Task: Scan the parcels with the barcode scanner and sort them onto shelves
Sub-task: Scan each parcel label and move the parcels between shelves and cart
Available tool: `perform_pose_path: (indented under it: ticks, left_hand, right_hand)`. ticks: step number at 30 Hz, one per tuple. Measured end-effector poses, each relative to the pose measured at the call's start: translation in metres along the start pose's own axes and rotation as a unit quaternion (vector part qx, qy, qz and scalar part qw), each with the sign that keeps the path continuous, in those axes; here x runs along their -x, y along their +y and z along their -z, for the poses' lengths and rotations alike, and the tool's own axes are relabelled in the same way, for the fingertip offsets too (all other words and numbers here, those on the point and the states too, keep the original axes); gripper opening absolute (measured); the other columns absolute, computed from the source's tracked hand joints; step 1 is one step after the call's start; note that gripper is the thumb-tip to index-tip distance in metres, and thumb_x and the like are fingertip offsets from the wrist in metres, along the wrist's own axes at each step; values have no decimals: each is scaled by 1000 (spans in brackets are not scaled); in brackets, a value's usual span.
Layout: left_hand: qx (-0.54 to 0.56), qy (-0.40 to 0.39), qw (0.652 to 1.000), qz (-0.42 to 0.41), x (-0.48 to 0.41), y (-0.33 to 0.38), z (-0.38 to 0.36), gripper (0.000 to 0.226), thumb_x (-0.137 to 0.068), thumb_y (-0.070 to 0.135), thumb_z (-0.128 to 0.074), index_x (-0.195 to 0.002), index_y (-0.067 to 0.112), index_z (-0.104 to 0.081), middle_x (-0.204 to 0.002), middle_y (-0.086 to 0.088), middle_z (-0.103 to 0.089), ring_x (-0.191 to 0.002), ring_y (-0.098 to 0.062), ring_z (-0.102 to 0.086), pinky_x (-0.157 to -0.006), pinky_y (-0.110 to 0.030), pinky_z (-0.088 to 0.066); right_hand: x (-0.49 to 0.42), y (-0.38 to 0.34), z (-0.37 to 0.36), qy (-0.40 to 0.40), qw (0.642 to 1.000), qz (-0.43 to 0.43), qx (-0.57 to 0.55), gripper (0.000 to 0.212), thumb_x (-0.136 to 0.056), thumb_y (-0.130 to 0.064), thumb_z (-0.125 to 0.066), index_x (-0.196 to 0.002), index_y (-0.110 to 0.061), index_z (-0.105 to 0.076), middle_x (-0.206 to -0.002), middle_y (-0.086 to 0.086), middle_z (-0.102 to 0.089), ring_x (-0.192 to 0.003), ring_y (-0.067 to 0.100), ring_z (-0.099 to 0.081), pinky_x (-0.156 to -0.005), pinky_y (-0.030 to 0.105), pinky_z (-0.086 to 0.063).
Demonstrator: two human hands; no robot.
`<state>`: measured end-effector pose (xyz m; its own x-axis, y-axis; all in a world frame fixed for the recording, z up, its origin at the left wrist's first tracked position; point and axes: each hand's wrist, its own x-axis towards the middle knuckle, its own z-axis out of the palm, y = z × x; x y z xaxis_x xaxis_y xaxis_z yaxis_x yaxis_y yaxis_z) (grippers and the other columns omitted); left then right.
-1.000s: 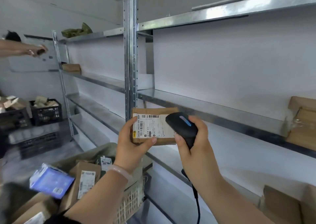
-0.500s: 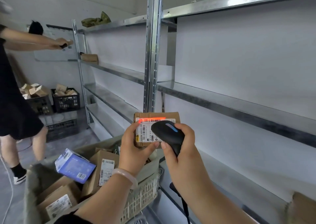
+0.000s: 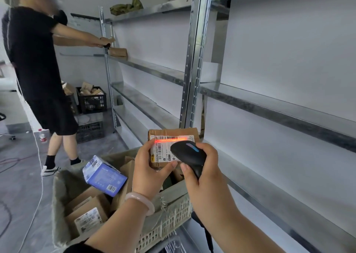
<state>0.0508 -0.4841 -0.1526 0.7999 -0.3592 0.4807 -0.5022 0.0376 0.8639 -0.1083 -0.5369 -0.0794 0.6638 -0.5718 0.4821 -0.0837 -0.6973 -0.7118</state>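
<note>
Matt cardboard parcel [image 3: 173, 135], glossy plastic scanner [image 3: 187, 153]

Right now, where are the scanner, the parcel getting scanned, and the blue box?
scanner [image 3: 187, 153], head view, on its black top.
parcel [image 3: 163, 149], head view, on its white label.
blue box [image 3: 104, 173], head view, on its blue side.

"p021-00" on the parcel label [image 3: 161, 152]

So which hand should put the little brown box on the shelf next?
Left, probably: the left hand grips the small brown cardboard parcel; the right hand holds the black barcode scanner.
</note>
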Motion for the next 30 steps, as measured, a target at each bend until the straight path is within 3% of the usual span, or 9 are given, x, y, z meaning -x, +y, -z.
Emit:
perform_pose_path:
  ticks: [3, 8, 12, 16, 19, 21, 25, 30]
  left_hand:
    - [-12, 13, 1000, 11, -4, -17, 13, 79, -69, 24, -88, -137, 24, -47, -130, 4, -53, -121, -9, -51, -104, -38, -48]
    - [-41, 25, 997, 62, -2, -53, 42, 83, -68, 36, -89, -138, 33, -43, -132, 4, -52, -125, -14, -51, -104, -43, -48]
    - [-79, 64, 985, 139, 11, -88, 82, 84, -69, 39, -87, -139, 35, -41, -131, 5, -51, -122, -15, -52, -104, -44, -48]
    - [-112, 103, 963, 221, 25, -119, 123, 87, -72, 32, -87, -144, 31, -39, -138, 3, -47, -126, -15, -47, -110, -42, -43]
    - [-138, 118, 946, 268, 28, -133, 142, 86, -75, 28, -85, -146, 28, -38, -141, 0, -44, -128, -19, -44, -111, -40, -40]
    - [-153, 120, 936, 294, 27, -140, 150, 85, -77, 27, -83, -148, 26, -37, -143, -1, -42, -129, -19, -43, -109, -38, -39]
    - [-157, 100, 924, 334, 23, -160, 162, 85, -79, 30, -81, -149, 25, -33, -143, -5, -45, -129, -24, -45, -108, -42, -40]
    - [-200, 41, 910, 362, 21, -179, 170, 85, -83, 36, -76, -153, 30, -27, -147, -5, -38, -131, -27, -44, -108, -47, -42]
  right_hand:
    - [-5, 1, -19, -11, 1000, -9, -11, 48, -91, -41, -56, -123, -52, -22, -118, -23, -48, -104, -2, -55, -83, 10, -49]
    - [-9, 13, -54, -51, 998, -23, -37, 47, -92, -36, -58, -129, -42, -30, -113, -28, -47, -95, -17, -52, -77, 2, -44]
    - [-11, 20, -87, -90, 994, -40, -53, 44, -93, -33, -58, -127, -42, -31, -116, -20, -53, -102, -1, -59, -81, 5, -45]
    - [-12, 23, -116, -132, 988, -49, -63, 45, -94, -31, -58, -126, -43, -31, -110, -25, -51, -95, -14, -56, -74, 1, -42]
    - [-12, 25, -136, -156, 985, -43, -60, 45, -94, -32, -58, -124, -48, -28, -113, -21, -52, -98, -7, -58, -81, 10, -47]
    - [-14, 26, -147, -162, 984, -41, -63, 45, -94, -32, -58, -119, -53, -27, -116, -19, -52, -101, -1, -58, -84, 14, -49]
    - [-16, 28, -162, -170, 983, -33, -58, 47, -93, -31, -59, -113, -57, -26, -110, -32, -47, -101, -6, -56, -83, 7, -45]
    - [-18, 35, -180, -183, 981, -38, -51, 46, -93, -33, -60, -127, -43, -31, -117, -18, -53, -106, 3, -57, -86, 12, -46]
